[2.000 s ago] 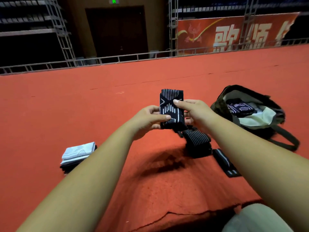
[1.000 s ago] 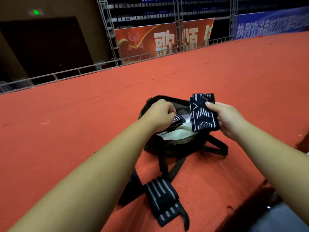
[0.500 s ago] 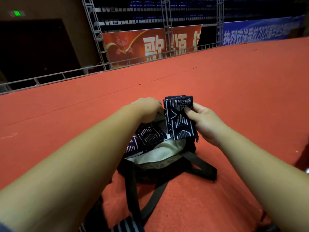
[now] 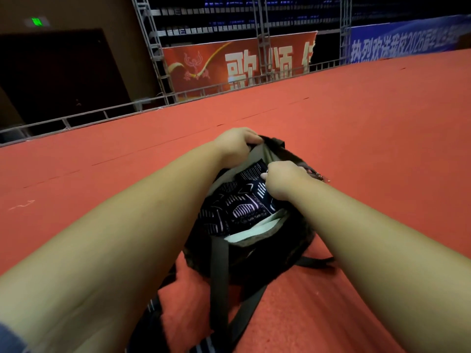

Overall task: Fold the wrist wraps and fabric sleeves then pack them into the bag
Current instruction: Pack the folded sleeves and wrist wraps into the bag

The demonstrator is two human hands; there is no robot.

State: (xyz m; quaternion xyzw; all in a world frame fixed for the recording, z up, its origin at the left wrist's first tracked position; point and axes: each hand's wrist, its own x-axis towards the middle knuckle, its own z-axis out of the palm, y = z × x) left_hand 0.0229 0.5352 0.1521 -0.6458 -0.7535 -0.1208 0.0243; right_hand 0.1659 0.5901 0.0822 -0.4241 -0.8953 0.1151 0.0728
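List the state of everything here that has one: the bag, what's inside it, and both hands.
Bag, open, sitting on the carpet.
Straps, slack on the carpet.
Left hand, grip on the bag's far rim.
Right hand, in the bag's mouth, grip on a folded sleeve.
Folded sleeve, partly inside the bag.
Other sleeves, folded, packed inside.

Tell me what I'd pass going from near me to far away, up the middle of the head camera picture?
Striped wrist wrap → bag strap → folded sleeves inside the bag → left hand gripping the bag's far rim → red carpet → metal railing → red banner.
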